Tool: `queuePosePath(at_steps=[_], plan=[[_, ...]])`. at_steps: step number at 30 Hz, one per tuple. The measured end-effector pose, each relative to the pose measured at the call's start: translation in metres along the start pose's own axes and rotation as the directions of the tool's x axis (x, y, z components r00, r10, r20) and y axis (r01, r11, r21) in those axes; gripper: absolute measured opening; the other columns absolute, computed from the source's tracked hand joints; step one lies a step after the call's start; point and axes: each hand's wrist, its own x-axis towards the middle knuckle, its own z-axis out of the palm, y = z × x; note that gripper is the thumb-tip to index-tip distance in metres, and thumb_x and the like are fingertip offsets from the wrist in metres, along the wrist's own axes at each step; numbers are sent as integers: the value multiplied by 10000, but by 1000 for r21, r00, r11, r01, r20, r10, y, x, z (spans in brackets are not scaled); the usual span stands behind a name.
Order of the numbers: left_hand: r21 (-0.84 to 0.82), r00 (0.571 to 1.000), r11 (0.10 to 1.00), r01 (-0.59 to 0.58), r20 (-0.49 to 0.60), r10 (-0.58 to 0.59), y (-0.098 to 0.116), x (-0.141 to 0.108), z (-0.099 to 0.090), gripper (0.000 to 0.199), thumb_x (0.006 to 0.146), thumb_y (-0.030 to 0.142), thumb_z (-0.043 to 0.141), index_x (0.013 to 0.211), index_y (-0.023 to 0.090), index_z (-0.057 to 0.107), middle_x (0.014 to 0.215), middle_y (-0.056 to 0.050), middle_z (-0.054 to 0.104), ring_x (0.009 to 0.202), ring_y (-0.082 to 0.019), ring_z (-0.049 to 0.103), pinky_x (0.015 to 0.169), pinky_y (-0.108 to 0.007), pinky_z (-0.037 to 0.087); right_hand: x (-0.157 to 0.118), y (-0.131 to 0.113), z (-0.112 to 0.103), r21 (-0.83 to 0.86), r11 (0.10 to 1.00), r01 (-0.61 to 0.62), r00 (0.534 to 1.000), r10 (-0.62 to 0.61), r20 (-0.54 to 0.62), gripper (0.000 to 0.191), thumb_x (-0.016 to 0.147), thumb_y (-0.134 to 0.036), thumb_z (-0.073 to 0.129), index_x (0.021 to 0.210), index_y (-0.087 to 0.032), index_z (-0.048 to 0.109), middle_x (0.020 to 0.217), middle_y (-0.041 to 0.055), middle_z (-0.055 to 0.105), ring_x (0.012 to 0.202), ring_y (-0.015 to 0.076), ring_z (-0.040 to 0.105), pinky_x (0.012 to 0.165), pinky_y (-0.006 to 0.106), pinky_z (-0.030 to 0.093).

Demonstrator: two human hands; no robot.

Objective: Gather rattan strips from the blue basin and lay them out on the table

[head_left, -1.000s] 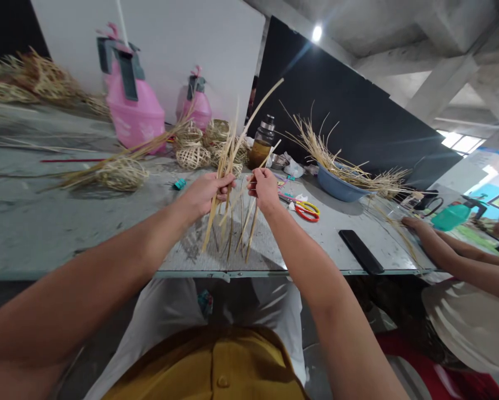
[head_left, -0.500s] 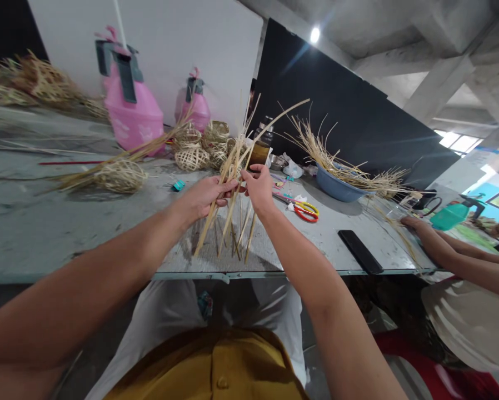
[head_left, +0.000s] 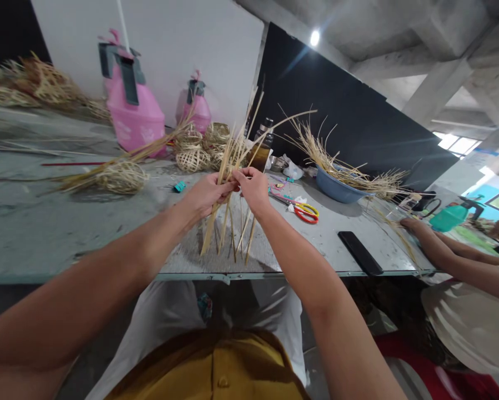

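Pale, thin bamboo strips [head_left: 211, 230] cross one another between my hands above the table, their lower ends fanning down and their upper ends sticking up toward the wall. My left hand [head_left: 210, 194] is closed on the strips from the left, thumb on top. From the right, my right hand [head_left: 253, 188] pinches the same strips close to the left fingertips. The two hands almost touch, and the fingers hide the crossing point. One long strip [head_left: 289, 118] arcs out to the upper right.
Scissors [head_left: 305, 212] and a black phone [head_left: 360, 253] lie to the right. Behind them, a blue basin [head_left: 341, 188] holds many strips. Woven balls [head_left: 191, 158], a dark bottle [head_left: 261, 147] and pink spray bottles [head_left: 136, 119] stand at the back. A co-worker's arm [head_left: 445, 244] rests at far right.
My right hand has shifted slightly left, closer to my left fingertips, and its fingers have closed in on the strips. The strips have tilted a little more upright.
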Motion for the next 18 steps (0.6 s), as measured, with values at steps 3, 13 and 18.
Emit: queuePosePath(at_steps=[3, 13, 18], plan=[[5, 1000, 1000, -2, 31, 1, -1, 0, -1, 206, 739, 64, 861, 722, 148, 674, 626, 14, 550, 458, -41, 356, 408, -152, 243, 0, 0, 1, 79, 995, -66, 998, 67, -5, 163, 967, -243, 698, 814, -194, 670, 684, -60, 614, 548, 69, 547, 497, 157, 420], [-118, 990, 983, 141, 10, -141, 5, 2, -1, 224, 780, -2, 823, 746, 155, 668, 601, 30, 500, 446, -41, 351, 356, -108, 258, 11, 7, -1, 171, 981, -91, 994, 101, -46, 107, 942, -295, 710, 881, -211, 685, 781, -39, 675, 706, 92, 619, 589, 167, 443], [-185, 987, 970, 155, -17, -161, 9, 2, -2, 211, 841, 43, 831, 776, 150, 662, 634, 8, 560, 438, -40, 378, 352, -116, 263, 3, -3, 2, 364, 920, -145, 987, 158, -5, 156, 1026, -251, 622, 879, -223, 582, 759, -45, 618, 648, 77, 589, 488, 153, 362]])
